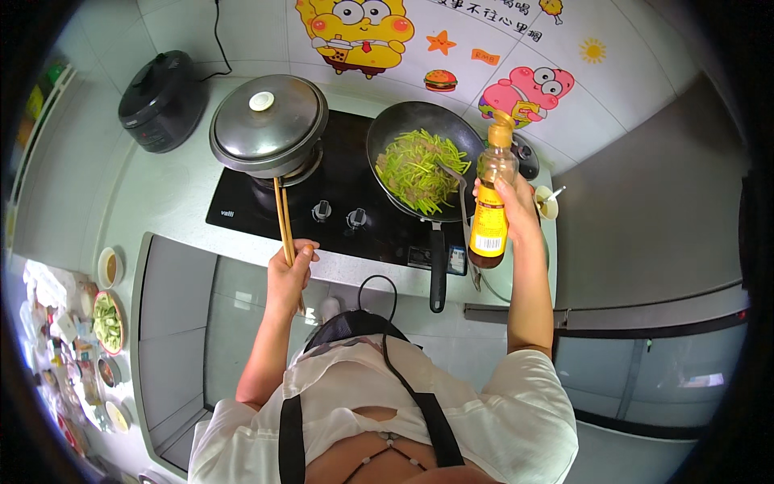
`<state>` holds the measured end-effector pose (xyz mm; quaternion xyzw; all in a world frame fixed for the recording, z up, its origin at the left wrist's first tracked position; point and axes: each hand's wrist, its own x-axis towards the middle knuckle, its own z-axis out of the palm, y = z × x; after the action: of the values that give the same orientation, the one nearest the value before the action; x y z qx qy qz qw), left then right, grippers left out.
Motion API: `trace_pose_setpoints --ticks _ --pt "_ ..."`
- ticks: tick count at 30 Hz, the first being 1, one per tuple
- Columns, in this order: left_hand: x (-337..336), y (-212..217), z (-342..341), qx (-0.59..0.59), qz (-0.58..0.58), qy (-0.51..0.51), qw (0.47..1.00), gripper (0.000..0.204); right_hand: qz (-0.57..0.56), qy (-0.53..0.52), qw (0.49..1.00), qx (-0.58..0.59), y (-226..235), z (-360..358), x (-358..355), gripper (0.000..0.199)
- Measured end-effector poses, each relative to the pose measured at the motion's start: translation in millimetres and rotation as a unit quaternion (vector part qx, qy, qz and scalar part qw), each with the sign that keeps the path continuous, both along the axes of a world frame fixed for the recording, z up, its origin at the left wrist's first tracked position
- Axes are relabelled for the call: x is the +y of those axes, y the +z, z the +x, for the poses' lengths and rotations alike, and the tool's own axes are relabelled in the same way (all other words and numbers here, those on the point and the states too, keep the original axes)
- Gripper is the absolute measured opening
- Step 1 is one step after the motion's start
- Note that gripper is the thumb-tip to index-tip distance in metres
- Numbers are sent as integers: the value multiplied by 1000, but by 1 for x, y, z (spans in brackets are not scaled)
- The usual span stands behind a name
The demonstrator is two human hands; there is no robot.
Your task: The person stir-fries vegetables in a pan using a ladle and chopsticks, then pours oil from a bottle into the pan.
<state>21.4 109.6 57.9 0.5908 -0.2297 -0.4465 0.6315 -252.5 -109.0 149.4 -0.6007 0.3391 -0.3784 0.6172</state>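
My left hand (pixel 289 278), its fingers closed, grips a pair of wooden chopsticks (pixel 284 214) in front of the stove's left side. Their upper ends reach toward a lidded metal pot (pixel 266 129). In my right hand (pixel 520 206) is a bottle (pixel 488 218) of dark sauce with a yellow label. It stands upright in my grasp, its yellow flip cap lifted, just right of a black wok (pixel 405 118). Chopped green stems mixed with brownish bits (pixel 419 168) lie in the wok. A spatula (pixel 462 187) leans in it, partly hidden behind the bottle.
The black glass cooktop (pixel 343 181) has two knobs at the front. A rice cooker (pixel 161 101) stands at the back left, a small cup with a spoon (pixel 547 207) at the right. The wok's handle (pixel 438 270) juts over the counter edge. Bowls and a plate of green slices (pixel 107 323) line the left counter.
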Motion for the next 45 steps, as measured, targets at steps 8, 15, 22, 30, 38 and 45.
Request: trace_pose_setpoints --ticks 8,15,22,30,38,45 --pt "44 20 -17 -55 47 85 994 16 -23 141 983 -119 16 36 24 65" --pt "107 32 9 -62 4 196 979 17 -4 305 947 -105 28 121 76 75" --pt "228 30 64 -59 -40 380 922 17 -2 476 877 -71 -8 253 190 66" --pt "390 73 144 -224 -110 515 820 31 -37 700 713 5 -58 422 391 57" --pt "477 74 190 -335 -65 545 766 32 -152 772 617 37 -56 513 521 50" --pt "492 61 228 -277 -78 562 775 30 -131 762 633 -25 -74 577 547 56"
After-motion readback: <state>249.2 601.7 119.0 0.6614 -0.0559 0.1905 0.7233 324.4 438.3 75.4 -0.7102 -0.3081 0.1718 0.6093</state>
